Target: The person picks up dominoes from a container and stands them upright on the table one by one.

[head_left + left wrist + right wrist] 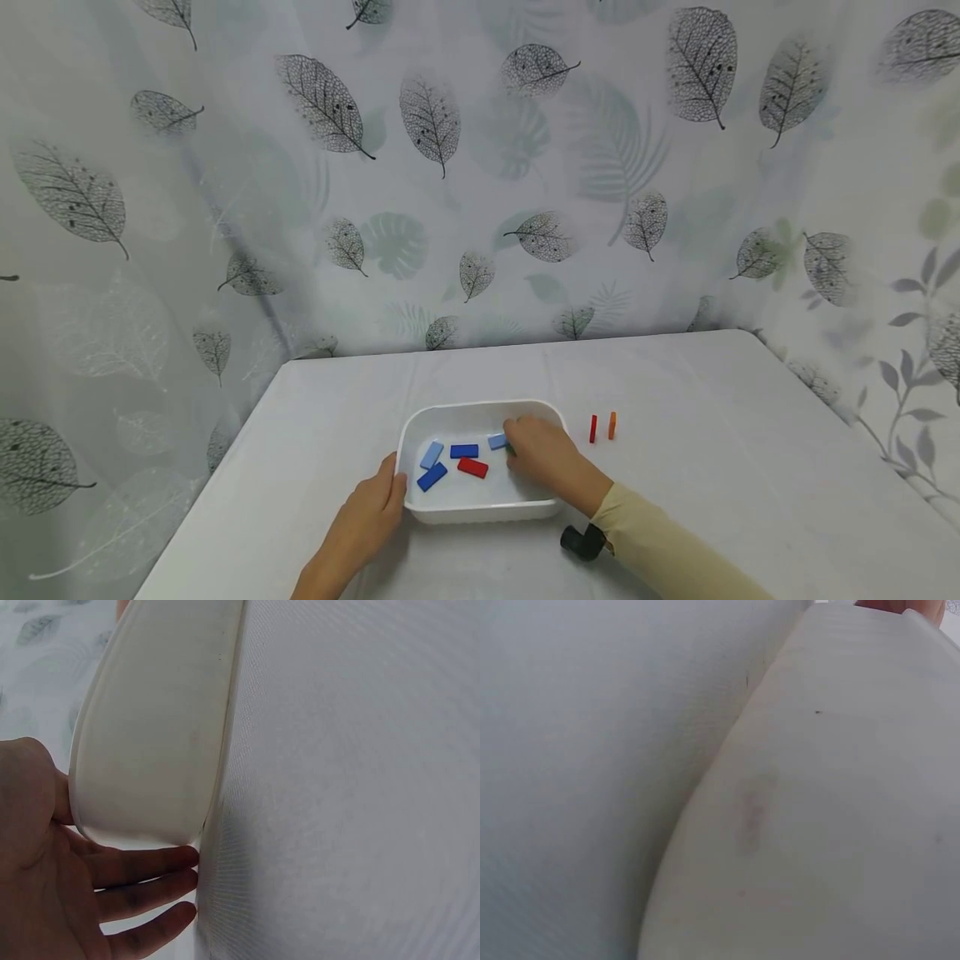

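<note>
A white plastic tray (487, 506) stands on the table. My left hand (367, 510) grips its left end, thumb at the rim; in the left wrist view the fingers (142, 896) lie along the outer wall. My right hand (546, 450) reaches into the right part of the tray, fingers bent around a green block (511, 448) that is mostly hidden. A light blue block (497, 441) lies by those fingertips. Also in the tray are a second light blue block (431, 455), two dark blue blocks (464, 451) and a red block (472, 467).
Right of the tray, a red block (593, 428) and an orange block (612, 426) stand on the white table (705, 433), a small gap apart. A black object (582, 543) shows below my right wrist. Leaf-patterned cloth (480, 183) hangs behind and beside the table.
</note>
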`<control>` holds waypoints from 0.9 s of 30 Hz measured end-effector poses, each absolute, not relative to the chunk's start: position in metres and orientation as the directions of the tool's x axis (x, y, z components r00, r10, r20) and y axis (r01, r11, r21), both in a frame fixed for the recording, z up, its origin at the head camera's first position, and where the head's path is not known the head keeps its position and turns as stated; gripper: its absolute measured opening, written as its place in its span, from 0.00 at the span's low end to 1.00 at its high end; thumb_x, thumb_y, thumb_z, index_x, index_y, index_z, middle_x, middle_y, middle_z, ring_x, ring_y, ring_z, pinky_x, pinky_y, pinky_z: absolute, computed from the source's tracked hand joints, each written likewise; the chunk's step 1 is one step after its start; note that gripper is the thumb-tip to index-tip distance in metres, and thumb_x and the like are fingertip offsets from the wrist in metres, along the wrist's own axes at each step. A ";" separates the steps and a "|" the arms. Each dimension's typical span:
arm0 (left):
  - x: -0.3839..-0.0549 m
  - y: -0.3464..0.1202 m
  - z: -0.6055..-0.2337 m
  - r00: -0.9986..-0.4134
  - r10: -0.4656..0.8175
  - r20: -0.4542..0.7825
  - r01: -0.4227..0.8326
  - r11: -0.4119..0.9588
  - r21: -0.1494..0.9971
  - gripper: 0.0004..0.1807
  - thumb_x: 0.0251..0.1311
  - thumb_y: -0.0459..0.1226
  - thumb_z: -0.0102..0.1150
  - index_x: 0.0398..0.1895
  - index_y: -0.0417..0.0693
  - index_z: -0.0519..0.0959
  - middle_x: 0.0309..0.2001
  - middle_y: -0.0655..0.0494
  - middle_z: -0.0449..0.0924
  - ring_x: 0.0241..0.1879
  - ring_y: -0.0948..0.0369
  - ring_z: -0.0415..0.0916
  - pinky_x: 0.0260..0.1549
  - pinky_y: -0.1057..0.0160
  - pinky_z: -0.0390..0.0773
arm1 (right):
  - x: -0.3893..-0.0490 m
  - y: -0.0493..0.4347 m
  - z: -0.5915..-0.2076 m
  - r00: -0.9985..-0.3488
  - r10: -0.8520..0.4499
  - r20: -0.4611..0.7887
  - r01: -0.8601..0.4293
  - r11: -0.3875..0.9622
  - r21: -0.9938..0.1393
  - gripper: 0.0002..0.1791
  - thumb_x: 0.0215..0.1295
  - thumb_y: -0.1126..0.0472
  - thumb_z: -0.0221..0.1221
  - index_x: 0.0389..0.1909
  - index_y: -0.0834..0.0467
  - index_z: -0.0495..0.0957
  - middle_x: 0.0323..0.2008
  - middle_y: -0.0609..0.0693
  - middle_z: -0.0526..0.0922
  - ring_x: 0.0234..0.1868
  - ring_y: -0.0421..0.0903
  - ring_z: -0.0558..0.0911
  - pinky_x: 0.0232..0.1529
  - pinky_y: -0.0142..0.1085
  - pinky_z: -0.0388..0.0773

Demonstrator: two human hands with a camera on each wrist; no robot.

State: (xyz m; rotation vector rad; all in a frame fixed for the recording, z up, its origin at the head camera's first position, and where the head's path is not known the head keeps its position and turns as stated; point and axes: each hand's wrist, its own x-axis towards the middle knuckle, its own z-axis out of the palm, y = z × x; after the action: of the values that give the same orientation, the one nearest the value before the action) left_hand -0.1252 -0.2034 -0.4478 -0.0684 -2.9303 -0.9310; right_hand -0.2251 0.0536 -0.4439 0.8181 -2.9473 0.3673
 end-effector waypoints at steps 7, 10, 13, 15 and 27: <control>-0.124 -0.204 -0.448 -0.997 0.022 0.072 0.060 0.815 0.577 0.26 0.83 0.40 0.42 0.74 0.33 0.64 0.65 0.35 0.76 0.65 0.38 0.73 0.60 0.36 0.73 | -0.225 0.053 -0.442 -0.869 -0.487 0.089 -0.490 0.822 -0.290 0.16 0.55 0.59 0.78 0.39 0.57 0.82 0.26 0.45 0.74 0.31 0.44 0.74 0.36 0.37 0.80; -0.124 -0.203 -0.448 -0.997 0.023 0.073 0.061 0.814 0.578 0.26 0.83 0.40 0.42 0.74 0.33 0.64 0.65 0.35 0.76 0.65 0.38 0.73 0.60 0.36 0.73 | -0.223 0.052 -0.441 -0.870 -0.486 0.083 -0.487 0.822 -0.296 0.19 0.53 0.59 0.79 0.42 0.58 0.82 0.27 0.45 0.76 0.31 0.44 0.75 0.38 0.37 0.82; -0.124 -0.203 -0.448 -0.997 0.024 0.078 0.065 0.813 0.579 0.25 0.83 0.40 0.42 0.74 0.33 0.64 0.65 0.35 0.76 0.65 0.38 0.73 0.60 0.36 0.73 | -0.221 0.050 -0.442 -0.866 -0.494 0.083 -0.495 0.820 -0.288 0.21 0.52 0.59 0.79 0.45 0.59 0.83 0.29 0.46 0.78 0.32 0.44 0.77 0.40 0.39 0.84; -0.124 -0.202 -0.447 -0.996 0.026 0.082 0.069 0.812 0.579 0.25 0.82 0.39 0.43 0.74 0.33 0.64 0.65 0.35 0.77 0.64 0.38 0.74 0.60 0.36 0.73 | -0.219 0.050 -0.443 -0.859 -0.503 0.094 -0.507 0.815 -0.281 0.21 0.53 0.59 0.79 0.45 0.59 0.82 0.30 0.46 0.79 0.32 0.43 0.77 0.40 0.38 0.84; -0.126 -0.202 -0.447 -0.998 0.018 0.062 0.051 0.813 0.580 0.26 0.83 0.40 0.42 0.74 0.32 0.64 0.66 0.34 0.75 0.65 0.38 0.72 0.61 0.37 0.72 | -0.217 0.052 -0.445 -0.842 -0.519 0.145 -0.536 0.780 -0.323 0.17 0.58 0.60 0.74 0.45 0.59 0.80 0.30 0.47 0.78 0.31 0.44 0.77 0.35 0.37 0.82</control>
State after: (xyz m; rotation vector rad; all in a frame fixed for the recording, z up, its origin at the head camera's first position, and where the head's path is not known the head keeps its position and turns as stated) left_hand -0.1259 -0.2023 -0.4475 -0.0556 -2.9400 -0.9429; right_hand -0.2165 0.0519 -0.4450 0.8660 -2.9181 0.5513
